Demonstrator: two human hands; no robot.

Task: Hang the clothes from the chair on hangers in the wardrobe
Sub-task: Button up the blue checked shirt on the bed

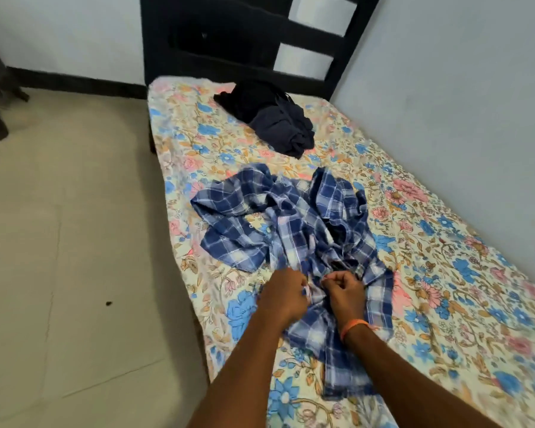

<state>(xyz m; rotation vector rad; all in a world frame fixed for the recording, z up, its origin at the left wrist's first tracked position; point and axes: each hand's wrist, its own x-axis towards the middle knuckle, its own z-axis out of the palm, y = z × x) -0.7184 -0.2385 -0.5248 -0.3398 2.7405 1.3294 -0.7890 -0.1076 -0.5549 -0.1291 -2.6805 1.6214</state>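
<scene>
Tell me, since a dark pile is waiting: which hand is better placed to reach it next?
Probably right: the dark pile lies ahead, slightly nearer the right hand. Both it and the left hand grip the plaid shirt.

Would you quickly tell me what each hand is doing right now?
Left hand: pinching the checked shirt.
Right hand: fingers curled, also gripping the shirt.

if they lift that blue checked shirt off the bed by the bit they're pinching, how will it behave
The blue checked shirt lies crumpled in soft folds, so it will probably hang limp and trail rather than hold shape. It looks thin, likely light. Both the left hand and right hand pinch it close together, so the spread sleeves may drag over the floral bedsheet.
</scene>
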